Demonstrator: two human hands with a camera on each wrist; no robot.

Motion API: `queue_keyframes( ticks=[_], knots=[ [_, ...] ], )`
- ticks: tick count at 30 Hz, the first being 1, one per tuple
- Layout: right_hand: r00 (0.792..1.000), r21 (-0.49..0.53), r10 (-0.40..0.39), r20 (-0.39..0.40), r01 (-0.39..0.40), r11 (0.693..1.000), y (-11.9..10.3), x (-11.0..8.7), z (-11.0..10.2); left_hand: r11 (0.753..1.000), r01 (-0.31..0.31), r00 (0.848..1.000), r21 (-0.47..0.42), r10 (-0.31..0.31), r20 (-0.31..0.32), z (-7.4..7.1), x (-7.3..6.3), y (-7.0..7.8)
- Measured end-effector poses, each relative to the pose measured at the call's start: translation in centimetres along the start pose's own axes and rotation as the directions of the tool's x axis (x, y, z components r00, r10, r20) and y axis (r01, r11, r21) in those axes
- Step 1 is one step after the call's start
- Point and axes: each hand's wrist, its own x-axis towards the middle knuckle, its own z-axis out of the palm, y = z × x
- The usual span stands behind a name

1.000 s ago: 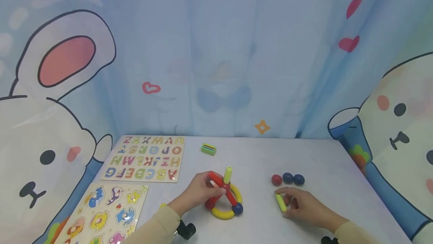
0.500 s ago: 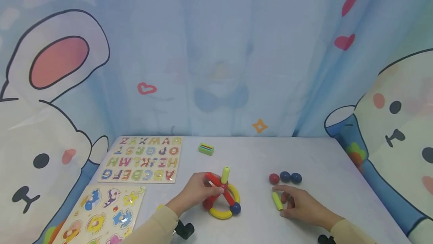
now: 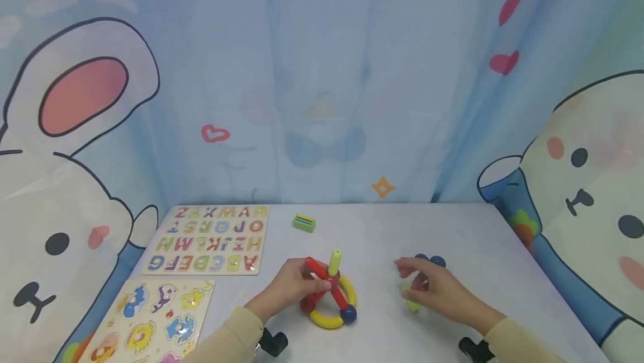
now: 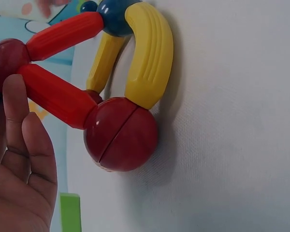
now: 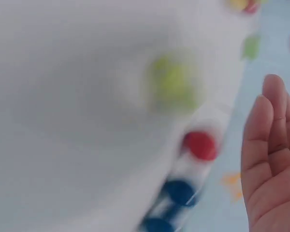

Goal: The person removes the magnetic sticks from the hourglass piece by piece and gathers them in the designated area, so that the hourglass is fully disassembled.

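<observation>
My left hand (image 3: pixel 292 289) pinches the top of a magnetic stick-and-ball frame at its red ball (image 3: pixel 333 282). The frame has red sticks (image 4: pixel 60 94) leaning down to a ring of curved yellow sticks (image 3: pixel 326 321), joined by red balls and a blue ball (image 3: pixel 348 314). A short yellow-green stick (image 3: pixel 334 262) points up from the top. Over the table, my right hand (image 3: pixel 443 293) has its fingers loosely bent and holds nothing. Below its fingers lies another yellow-green stick (image 3: pixel 412 305), blurred and apart from the hand in the right wrist view.
Beyond the right hand stand two blue balls (image 3: pixel 437 261) and a red ball (image 5: pixel 201 145), which the hand hides in the head view. A letter board (image 3: pixel 206 240) and a picture puzzle board (image 3: pixel 151 318) lie at the left. A small green block (image 3: pixel 304 223) sits at the back.
My right hand has let go of the yellow-green stick and risen toward the balls, covering the red one. The left hand keeps its hold on the frame; the head view shifts slightly.
</observation>
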Motion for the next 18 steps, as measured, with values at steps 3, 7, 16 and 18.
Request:
queue_keyframes(
  ticks=[3,7,16,18],
  knots=[
    [0.999,0.080,-0.040,0.010,0.039,0.996,-3.4,1.7,1.1,1.000,-0.007,1.000,-0.005,0.007,0.000,0.1,-0.1,0.1],
    [0.998,0.242,-0.061,0.014,0.056,0.969,-7.1,3.6,3.4,1.000,-0.031,1.000,-0.002,0.031,0.003,0.2,-0.2,0.0],
    [0.997,0.364,-0.069,-0.023,0.073,0.929,-9.2,5.1,6.7,0.998,-0.069,0.998,0.006,0.068,0.006,0.2,-0.2,-0.2],
    [0.996,0.341,-0.079,-0.029,0.084,0.936,-9.2,5.2,7.0,0.998,-0.066,0.998,0.005,0.066,0.005,0.1,-0.3,-0.2]
  ],
)
